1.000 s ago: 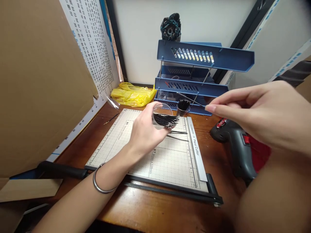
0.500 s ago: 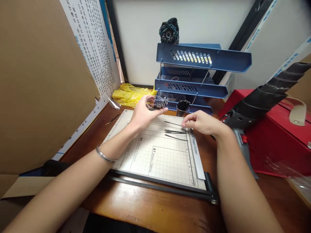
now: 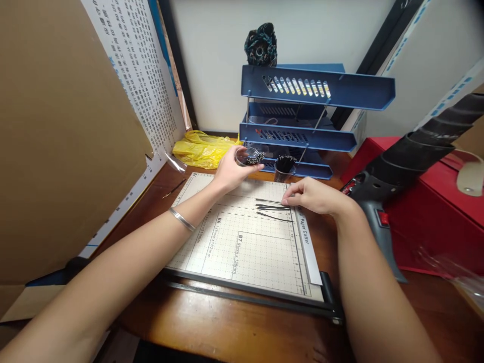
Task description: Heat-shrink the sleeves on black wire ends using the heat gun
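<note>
Taking the middle of the paper cutter (image 3: 264, 262) as the clock's centre, holds a clear cup (image 3: 242, 157) of dark, pale-tipped wires at 12 o'clock in the left hand (image 3: 231, 171), with thumb and fingers grasping round its wall near the board's far edge. Pinches the end of a single black wire (image 3: 269, 200) at 2 o'clock between the thumb and fingers of the right hand (image 3: 312, 195), pointing its free end toward 9 o'clock. Has a small group of loose black wires (image 3: 273, 206) on the board just beside it, on the 6 o'clock side, roughly in line with it. Wears a silver bracelet (image 3: 182, 220) on the left forearm. Has a second cup (image 3: 283, 176), upright and packed with black wires, just past the board at 1 o'clock, in front of a blue tray rack (image 3: 302, 132) with a dark crumpled object (image 3: 260, 50) on top. Has around the board, on the brown worktop (image 3: 223, 322), a yellow plastic bag (image 3: 204, 150) at 11 o'clock, a dark wire with bright ends (image 3: 174, 189) at 10 o'clock, and a gun-shaped tool (image 3: 372, 185) with a red switch toward 3 o'clock, in front of a red box (image 3: 419, 237). Faces a long black bar (image 3: 242, 298) along the board's near edge at 6 o'clock.
</note>
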